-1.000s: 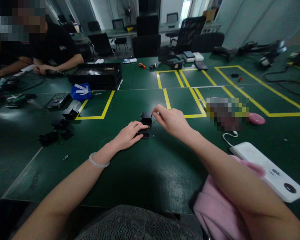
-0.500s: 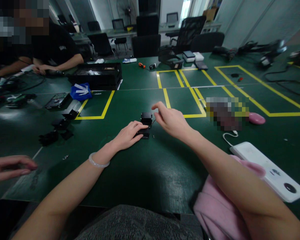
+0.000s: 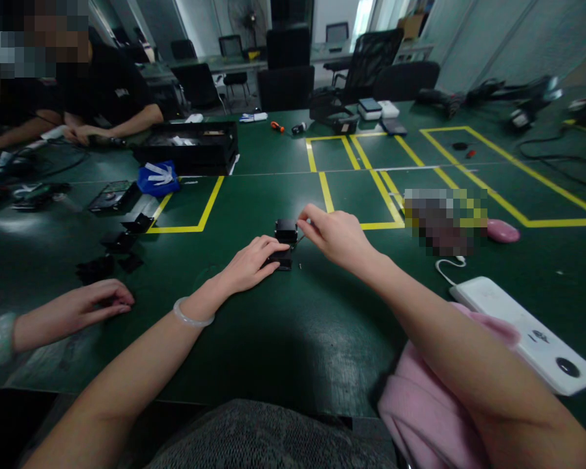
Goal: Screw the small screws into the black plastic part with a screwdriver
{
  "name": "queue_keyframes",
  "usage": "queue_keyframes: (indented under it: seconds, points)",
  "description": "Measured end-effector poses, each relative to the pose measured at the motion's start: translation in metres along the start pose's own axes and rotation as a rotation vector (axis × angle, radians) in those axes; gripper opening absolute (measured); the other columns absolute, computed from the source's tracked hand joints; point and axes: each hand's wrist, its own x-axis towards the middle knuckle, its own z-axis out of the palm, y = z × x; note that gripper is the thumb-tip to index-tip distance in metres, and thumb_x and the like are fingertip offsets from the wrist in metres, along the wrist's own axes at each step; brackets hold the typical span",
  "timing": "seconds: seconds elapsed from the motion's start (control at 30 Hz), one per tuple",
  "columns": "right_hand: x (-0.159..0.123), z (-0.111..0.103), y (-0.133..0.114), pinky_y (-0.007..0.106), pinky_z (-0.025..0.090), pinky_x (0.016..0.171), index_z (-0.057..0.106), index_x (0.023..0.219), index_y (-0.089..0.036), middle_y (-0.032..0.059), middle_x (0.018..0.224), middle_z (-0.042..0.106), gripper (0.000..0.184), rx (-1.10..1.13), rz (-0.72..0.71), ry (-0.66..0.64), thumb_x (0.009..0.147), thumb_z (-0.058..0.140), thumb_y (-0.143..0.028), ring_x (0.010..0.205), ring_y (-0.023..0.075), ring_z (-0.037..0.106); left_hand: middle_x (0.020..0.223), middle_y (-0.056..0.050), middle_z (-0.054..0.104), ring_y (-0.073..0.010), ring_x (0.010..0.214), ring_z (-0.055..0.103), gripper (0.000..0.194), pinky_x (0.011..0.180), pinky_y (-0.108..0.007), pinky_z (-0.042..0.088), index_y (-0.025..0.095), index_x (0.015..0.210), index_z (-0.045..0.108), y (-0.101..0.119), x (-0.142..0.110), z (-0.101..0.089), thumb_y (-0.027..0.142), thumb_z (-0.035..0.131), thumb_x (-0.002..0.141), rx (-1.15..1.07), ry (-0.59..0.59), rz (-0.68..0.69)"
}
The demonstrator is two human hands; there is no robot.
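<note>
My left hand (image 3: pixel 254 260) rests on a small black bracket-like part (image 3: pixel 284 262), its fingers and thumb pressing it against the green table. Just behind that, a second black block-shaped piece (image 3: pixel 286 228) stands upright; whether the two are joined I cannot tell. My right hand (image 3: pixel 329 229) is closed in a pinch beside them, on a thin metal rod (image 3: pixel 299 239), perhaps a hex key, that slants down toward the black part. Its tip is hard to make out. A tiny screw (image 3: pixel 300 266) lies right of the part.
Another person's hand (image 3: pixel 100 303) reaches in from the left, near several black parts (image 3: pixel 120 242). Further back are a blue pouch (image 3: pixel 159 179) and a black bin (image 3: pixel 190 153). At right lie a white power bank (image 3: pixel 522 332), pink cloth (image 3: pixel 420 391) and a pink mouse-like object (image 3: pixel 502 231).
My right index finger has come down, closing the pinch at the rod. The other person's hand has moved right, over where small screws lay. My left hand stays put.
</note>
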Motion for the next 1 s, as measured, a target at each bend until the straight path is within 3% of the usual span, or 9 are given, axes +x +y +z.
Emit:
queue_keyframes:
  seconds: [0.17,0.33,0.5,0.67,0.83,1.0]
  points:
    - [0.0001,0.0013,-0.0001,0.027,0.025,0.06,0.055,0.126,-0.019,0.0052,0.083,0.072,0.036,0.061,-0.019,0.038,0.1,0.033,-0.031,0.071,0.0173,0.061,0.129,-0.011,0.055,-0.0268,0.12,0.053,0.038,0.104,-0.048,0.048,0.024,0.137,0.052,-0.0005,-0.0002,0.0006,0.03,0.046,0.099,-0.005,0.003,-0.002]
    - [-0.0004,-0.001,-0.0014,0.028,0.023,0.059,0.063,0.112,-0.021,0.0062,0.083,0.072,0.037,-0.013,0.006,-0.003,0.102,0.033,-0.038,0.072,0.0188,0.063,0.13,-0.011,0.055,-0.0269,0.121,0.052,0.038,0.104,-0.048,0.048,0.024,0.136,0.051,-0.0011,-0.0005,0.0012,0.03,0.047,0.099,0.0,0.006,0.0]
    - [-0.0014,-0.0005,-0.0012,0.028,0.026,0.061,0.058,0.128,-0.02,0.0069,0.09,0.074,0.038,0.004,-0.028,0.038,0.101,0.033,-0.031,0.076,0.0193,0.065,0.13,-0.011,0.055,-0.0271,0.121,0.052,0.038,0.103,-0.047,0.049,0.024,0.137,0.051,0.0002,-0.0002,-0.0002,0.029,0.046,0.099,-0.005,-0.005,-0.014]
    - [-0.0013,-0.0005,-0.0028,0.029,0.022,0.059,0.063,0.115,-0.02,0.0078,0.088,0.075,0.039,-0.076,-0.037,-0.009,0.103,0.031,-0.038,0.075,0.02,0.066,0.129,-0.011,0.055,-0.0274,0.121,0.053,0.038,0.102,-0.047,0.049,0.023,0.136,0.052,0.0014,0.0001,-0.0012,0.029,0.047,0.099,0.002,-0.006,-0.01]
    - [-0.0019,-0.0002,-0.004,0.028,0.025,0.059,0.052,0.133,-0.018,0.0091,0.098,0.076,0.041,-0.036,-0.055,0.022,0.101,0.032,-0.03,0.076,0.0194,0.066,0.13,-0.011,0.055,-0.0275,0.121,0.053,0.037,0.102,-0.047,0.049,0.022,0.136,0.052,0.0013,0.0003,-0.0011,0.029,0.046,0.1,-0.002,-0.002,-0.008]
    - [-0.0015,-0.0004,-0.003,0.028,0.023,0.058,0.06,0.119,-0.019,0.0079,0.089,0.075,0.038,-0.085,-0.029,-0.018,0.103,0.031,-0.036,0.076,0.0205,0.067,0.129,-0.012,0.055,-0.0281,0.121,0.053,0.038,0.102,-0.048,0.049,0.021,0.136,0.052,0.0005,0.0005,0.0,0.03,0.046,0.1,0.002,-0.003,-0.005]
